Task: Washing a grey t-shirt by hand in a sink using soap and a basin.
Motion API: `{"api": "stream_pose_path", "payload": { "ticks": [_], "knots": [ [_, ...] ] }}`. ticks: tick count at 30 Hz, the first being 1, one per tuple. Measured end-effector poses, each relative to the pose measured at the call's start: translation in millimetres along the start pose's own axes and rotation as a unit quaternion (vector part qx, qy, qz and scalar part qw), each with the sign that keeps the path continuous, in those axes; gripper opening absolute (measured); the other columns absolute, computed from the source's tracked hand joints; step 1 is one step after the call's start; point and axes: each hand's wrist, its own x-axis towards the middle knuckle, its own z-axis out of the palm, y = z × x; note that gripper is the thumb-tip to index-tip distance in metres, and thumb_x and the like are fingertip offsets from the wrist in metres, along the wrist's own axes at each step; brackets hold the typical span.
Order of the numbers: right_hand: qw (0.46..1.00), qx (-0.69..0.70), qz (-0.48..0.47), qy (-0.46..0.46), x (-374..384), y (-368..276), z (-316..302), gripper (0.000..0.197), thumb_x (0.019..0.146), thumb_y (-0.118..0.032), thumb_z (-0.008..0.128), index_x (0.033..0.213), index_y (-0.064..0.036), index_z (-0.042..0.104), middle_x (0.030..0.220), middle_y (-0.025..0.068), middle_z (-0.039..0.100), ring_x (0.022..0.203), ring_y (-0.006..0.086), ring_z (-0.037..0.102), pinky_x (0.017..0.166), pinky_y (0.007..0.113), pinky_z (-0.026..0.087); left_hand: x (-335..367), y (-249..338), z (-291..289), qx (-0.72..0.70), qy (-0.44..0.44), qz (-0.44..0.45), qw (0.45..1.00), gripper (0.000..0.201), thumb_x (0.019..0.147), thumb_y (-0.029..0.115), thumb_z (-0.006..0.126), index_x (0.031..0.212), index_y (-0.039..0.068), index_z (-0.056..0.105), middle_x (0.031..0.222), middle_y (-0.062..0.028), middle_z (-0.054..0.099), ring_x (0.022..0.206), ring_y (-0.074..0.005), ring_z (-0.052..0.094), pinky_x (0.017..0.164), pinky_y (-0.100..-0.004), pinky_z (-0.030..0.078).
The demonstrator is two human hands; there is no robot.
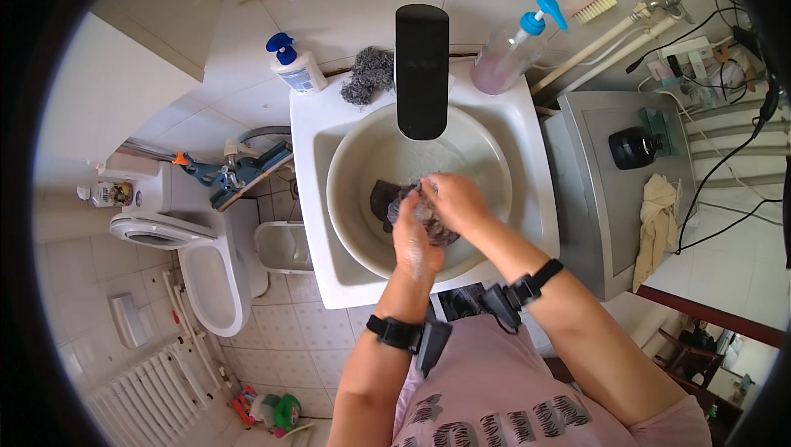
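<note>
My left hand [414, 243] and my right hand [458, 201] are closed together on a bunched, wet grey cloth [438, 234], perhaps a sock. White suds cling to the cloth and to my left wrist. Beside my left fingers, a dark grey piece of fabric [381, 201] lies in the basin; whether it joins the held cloth is hidden. The round off-white basin [337, 191] sits inside the white sink [317, 262], with some water in it. Over its far side hangs a black rounded-end faucet [422, 68].
Along the sink's back edge are a white bottle with blue pump [298, 70], a grey scrubbing pad [368, 74] and a clear pump bottle [499, 61]. A grey machine [587, 191] carrying a black jar [633, 148] and beige cloth [657, 218] stands right. A toilet [216, 282] is left.
</note>
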Motion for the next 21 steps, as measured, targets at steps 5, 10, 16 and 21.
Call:
{"api": "stream_pose_path", "payload": {
  "ticks": [5,10,16,21],
  "knots": [
    [0.989,0.061,-0.137,0.001,-50.0,-36.8,5.9,0.014,0.073,-0.023,0.062,0.079,-0.01,0.06,0.075,0.0114,0.06,0.065,0.0331,0.059,0.06,0.043,0.047,18.4,17.9,-35.0,-0.02,-0.186,-0.076,0.979,0.036,0.087,0.04,0.05,0.066,0.011,0.054,0.062,-0.0058,0.056,0.059,-0.02,0.056,0.056,-0.0328,0.046],
    [0.994,0.097,0.05,-0.005,-5.5,13.8,4.9,0.033,0.086,-0.033,0.047,0.08,-0.0053,0.064,0.076,0.019,0.061,0.073,0.0358,0.06,0.064,0.043,0.046,-3.2,-2.1,-16.3,-0.053,-0.124,-0.054,0.989,0.035,0.09,0.035,0.043,0.11,0.009,0.054,0.107,-0.0077,0.06,0.098,-0.0239,0.058,0.089,-0.0394,0.043],
    [0.936,0.328,0.127,-0.008,-21.7,40.3,2.7,0.043,0.088,-0.04,0.049,0.076,-0.0007,0.061,0.064,0.0081,0.057,0.062,0.0175,0.053,0.06,0.031,0.041,-13.0,11.8,-21.5,-0.092,-0.159,-0.031,0.982,0.038,0.092,0.04,0.042,0.11,0.009,0.053,0.106,-0.0079,0.059,0.101,-0.0259,0.055,0.093,-0.0434,0.04],
    [0.898,0.419,0.134,-0.001,-27.6,47.5,2.7,0.033,0.089,-0.032,0.052,0.076,-0.0026,0.061,0.068,-0.0025,0.052,0.062,0.0071,0.044,0.059,0.023,0.036,-10.7,13.9,-27.6,-0.092,-0.162,-0.016,0.982,0.032,0.092,0.039,0.043,0.107,0.012,0.053,0.103,-0.0041,0.059,0.098,-0.0233,0.056,0.09,-0.0417,0.043]
  ]
}}
